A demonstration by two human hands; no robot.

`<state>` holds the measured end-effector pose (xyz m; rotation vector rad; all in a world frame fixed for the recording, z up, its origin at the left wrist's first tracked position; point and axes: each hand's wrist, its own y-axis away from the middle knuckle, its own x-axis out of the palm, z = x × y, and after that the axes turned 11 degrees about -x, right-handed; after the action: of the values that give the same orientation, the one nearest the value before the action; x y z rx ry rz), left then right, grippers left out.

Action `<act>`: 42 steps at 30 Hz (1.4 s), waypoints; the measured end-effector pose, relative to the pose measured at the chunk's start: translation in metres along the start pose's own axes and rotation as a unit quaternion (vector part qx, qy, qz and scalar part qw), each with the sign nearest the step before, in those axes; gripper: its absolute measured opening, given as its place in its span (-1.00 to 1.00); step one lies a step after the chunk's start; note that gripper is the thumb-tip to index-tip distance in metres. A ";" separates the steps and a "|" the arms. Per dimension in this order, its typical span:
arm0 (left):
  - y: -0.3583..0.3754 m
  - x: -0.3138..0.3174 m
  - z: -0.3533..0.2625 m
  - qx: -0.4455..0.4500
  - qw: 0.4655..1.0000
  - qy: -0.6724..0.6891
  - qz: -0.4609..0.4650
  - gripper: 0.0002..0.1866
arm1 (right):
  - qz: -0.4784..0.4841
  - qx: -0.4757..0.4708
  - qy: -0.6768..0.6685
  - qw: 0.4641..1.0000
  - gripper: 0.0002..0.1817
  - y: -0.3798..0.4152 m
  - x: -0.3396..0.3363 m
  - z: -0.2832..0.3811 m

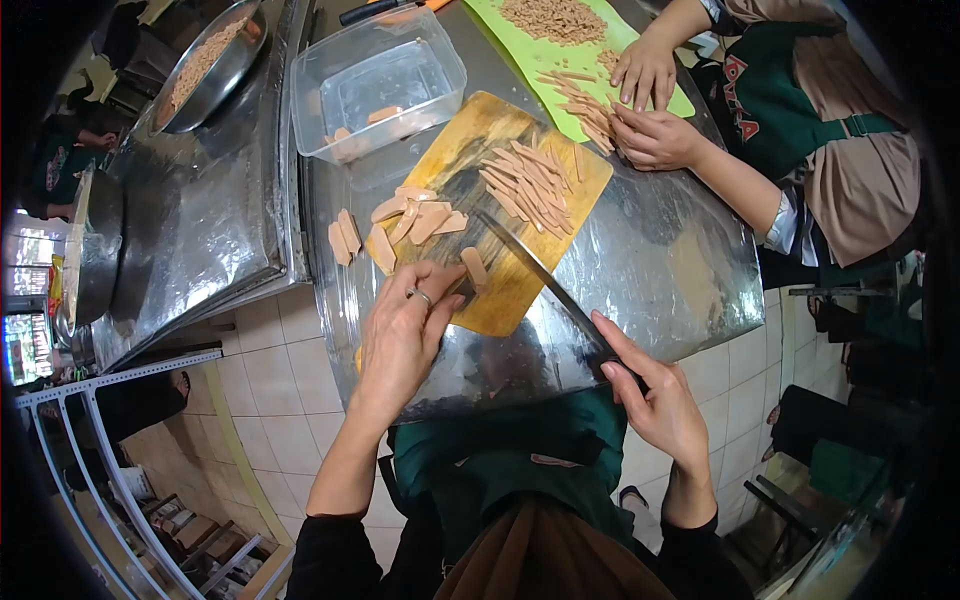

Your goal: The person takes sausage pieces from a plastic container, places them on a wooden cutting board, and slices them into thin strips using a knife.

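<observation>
My right hand (660,400) grips the dark handle of a kitchen knife (548,278), its blade lying slantwise over the worn wooden cutting board (440,140). At the board's near edge, my left hand (400,318) pinches a piece of sausage, mostly hidden by the fingers. Just beyond the fingertips stands a short sausage slice (474,267). Several flat sausage slices (415,218) lie in a loose group at the board's left side. To the right is a heap of thin sausage strips (530,188). A few slices (344,238) rest on the metal table beside the board.
A clear plastic tub (315,118) with some sausage pieces stands behind the board. At the right, a co-worker's hands (655,135) handle strips on a green cutting board (530,72) with chopped bits. A metal bowl (245,40) sits on the left metal table (190,210).
</observation>
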<state>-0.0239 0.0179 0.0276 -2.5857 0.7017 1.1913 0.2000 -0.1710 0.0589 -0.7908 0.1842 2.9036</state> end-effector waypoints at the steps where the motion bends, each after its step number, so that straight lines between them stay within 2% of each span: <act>1: 0.001 0.001 0.001 0.018 1.000 -0.017 -0.005 -0.68 | 0.003 -0.024 0.035 0.999 -0.40 0.001 -0.001 0.002; 3: 0.006 0.008 0.002 0.057 0.997 -0.051 -0.016 -0.64 | 0.027 0.004 0.087 0.996 -0.42 0.001 -0.004 0.011; 7: 0.017 0.023 -0.006 0.043 0.997 -0.039 -0.045 -0.61 | 0.096 0.045 0.171 0.980 -0.44 -0.002 -0.014 0.030; 10: 0.028 0.029 -0.017 0.022 0.998 -0.040 -0.038 -0.57 | 0.103 0.032 0.152 0.982 -0.44 -0.005 -0.018 0.028; 13: 0.031 0.032 -0.015 0.016 0.999 -0.020 -0.031 -0.56 | 0.090 -0.026 0.162 0.982 -0.35 -0.002 -0.020 0.017; 17: 0.028 0.029 -0.017 -0.007 0.999 0.001 -0.051 -0.57 | 0.069 -0.030 0.142 0.987 -0.36 -0.002 -0.018 0.016; 22: 0.022 0.034 -0.011 0.052 0.994 -0.060 -0.073 -0.51 | 0.091 -0.005 0.134 0.987 -0.36 0.001 -0.019 0.027; 32: 0.023 0.043 -0.003 0.049 0.989 -0.100 -0.096 -0.54 | 0.142 0.020 0.159 0.977 -0.31 -0.003 -0.022 0.033; 34: 0.022 0.042 -0.004 0.049 0.990 -0.099 -0.093 -0.53 | 0.154 0.027 0.156 0.975 -0.28 -0.003 -0.023 0.033; 37: 0.023 0.039 -0.006 0.028 0.993 -0.096 -0.062 -0.65 | 0.168 0.036 0.138 0.976 -0.24 -0.004 -0.026 0.031; 42: 0.024 0.039 -0.004 0.033 0.992 -0.107 -0.054 -0.64 | 0.218 0.070 0.138 0.964 -0.16 -0.008 -0.035 0.037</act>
<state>-0.0116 -0.0174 0.0012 -2.3627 0.5411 1.3601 0.2129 -0.1604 0.1077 -1.2679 0.6624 3.1067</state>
